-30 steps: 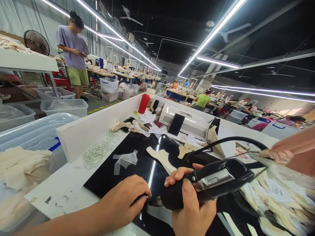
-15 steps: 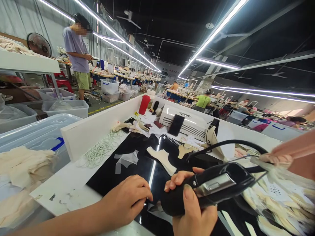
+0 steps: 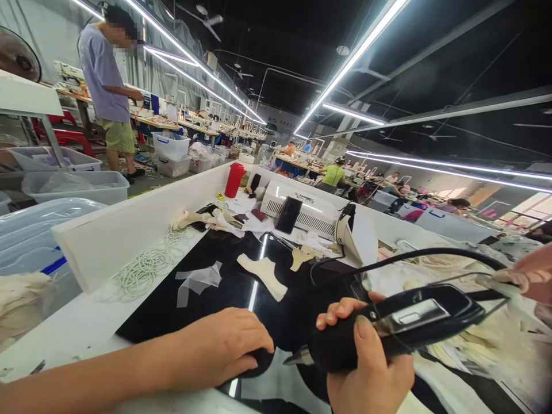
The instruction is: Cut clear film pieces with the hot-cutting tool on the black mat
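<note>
My right hand [image 3: 368, 365] grips a black corded hand tool [image 3: 401, 325] with a silver plate on its side and a pointed metal tip [image 3: 299, 356]. That tip points left, low over the glossy black board [image 3: 190, 316]. My left hand [image 3: 233, 348] rests on the board just left of the tip, apart from it. Its fingers are curled down over a dark rounded shape, and what they hold, if anything, is hidden. Beyond my hands lie a cream fabric piece [image 3: 263, 276] and a sheer white scrap [image 3: 198, 283].
At the right edge another person's hand [image 3: 513, 279] is near the tool's cord. Behind the board stand a white slotted box [image 3: 317, 221], a phone [image 3: 288, 214] and a red bottle [image 3: 234, 180]. Tangled pale cord [image 3: 142, 267] lies by the white side wall [image 3: 95, 259]. Fabric pieces heap at right.
My view has swung, so the surroundings sit further left. The tool in my right hand has moved right, and its tip shows more. My left hand has reached slightly further forward over the board.
</note>
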`<action>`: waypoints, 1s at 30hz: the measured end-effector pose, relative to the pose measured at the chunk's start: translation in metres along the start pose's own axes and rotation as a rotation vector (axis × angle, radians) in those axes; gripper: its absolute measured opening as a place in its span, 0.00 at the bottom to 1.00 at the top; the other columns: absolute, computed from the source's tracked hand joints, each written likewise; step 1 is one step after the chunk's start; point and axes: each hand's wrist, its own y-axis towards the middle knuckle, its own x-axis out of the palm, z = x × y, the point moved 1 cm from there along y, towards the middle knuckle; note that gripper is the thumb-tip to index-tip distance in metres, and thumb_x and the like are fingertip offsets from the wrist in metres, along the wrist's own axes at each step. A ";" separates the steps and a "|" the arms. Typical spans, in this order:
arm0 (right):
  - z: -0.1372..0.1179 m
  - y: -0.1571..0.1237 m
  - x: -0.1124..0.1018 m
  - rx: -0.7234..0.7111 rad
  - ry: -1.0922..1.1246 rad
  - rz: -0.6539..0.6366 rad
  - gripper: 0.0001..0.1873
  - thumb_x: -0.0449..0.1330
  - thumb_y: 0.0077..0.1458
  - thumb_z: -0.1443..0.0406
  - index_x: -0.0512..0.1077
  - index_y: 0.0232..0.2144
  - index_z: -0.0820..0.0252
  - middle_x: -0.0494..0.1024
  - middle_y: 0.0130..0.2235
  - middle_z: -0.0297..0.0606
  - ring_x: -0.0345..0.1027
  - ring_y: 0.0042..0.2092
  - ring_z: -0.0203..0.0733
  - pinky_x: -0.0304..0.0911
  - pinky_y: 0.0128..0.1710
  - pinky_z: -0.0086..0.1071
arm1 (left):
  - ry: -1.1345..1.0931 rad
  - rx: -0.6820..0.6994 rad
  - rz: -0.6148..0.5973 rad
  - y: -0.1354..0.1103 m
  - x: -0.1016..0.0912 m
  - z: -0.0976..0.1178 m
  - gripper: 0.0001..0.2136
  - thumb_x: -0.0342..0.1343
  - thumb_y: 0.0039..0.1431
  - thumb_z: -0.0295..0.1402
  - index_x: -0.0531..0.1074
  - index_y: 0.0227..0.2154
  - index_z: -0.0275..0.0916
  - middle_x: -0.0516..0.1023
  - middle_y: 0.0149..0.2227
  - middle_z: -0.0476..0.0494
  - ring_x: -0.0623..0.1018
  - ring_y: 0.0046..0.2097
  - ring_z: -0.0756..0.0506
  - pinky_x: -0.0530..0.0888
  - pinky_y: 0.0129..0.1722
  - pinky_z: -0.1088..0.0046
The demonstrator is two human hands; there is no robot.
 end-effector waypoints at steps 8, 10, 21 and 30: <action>0.005 -0.013 0.007 0.039 0.024 -0.015 0.20 0.70 0.56 0.58 0.68 0.48 0.49 0.74 0.31 0.26 0.68 0.30 0.35 0.70 0.31 0.32 | -0.153 0.138 -0.177 0.026 0.001 -0.016 0.24 0.67 0.62 0.33 0.68 0.58 0.42 0.79 0.55 0.40 0.75 0.60 0.40 0.68 0.64 0.61; 0.006 -0.015 0.008 0.039 0.023 -0.025 0.20 0.70 0.57 0.57 0.68 0.48 0.49 0.74 0.31 0.26 0.68 0.30 0.35 0.70 0.31 0.32 | -0.162 0.126 -0.200 0.025 0.003 -0.019 0.24 0.68 0.62 0.36 0.67 0.58 0.43 0.79 0.54 0.40 0.75 0.61 0.39 0.65 0.66 0.56; 0.016 -0.013 0.005 0.015 0.010 -0.064 0.17 0.68 0.58 0.60 0.68 0.47 0.49 0.74 0.30 0.27 0.68 0.30 0.37 0.71 0.30 0.34 | -0.322 0.064 -0.285 0.026 0.010 -0.033 0.34 0.69 0.54 0.54 0.68 0.59 0.45 0.77 0.57 0.39 0.71 0.64 0.35 0.54 0.70 0.49; 0.007 -0.027 0.013 0.033 0.067 -0.096 0.17 0.68 0.58 0.57 0.69 0.48 0.48 0.73 0.31 0.27 0.66 0.31 0.36 0.68 0.29 0.32 | -0.321 0.051 -0.289 0.026 0.008 -0.032 0.37 0.70 0.51 0.56 0.69 0.60 0.46 0.76 0.57 0.40 0.72 0.63 0.34 0.54 0.70 0.50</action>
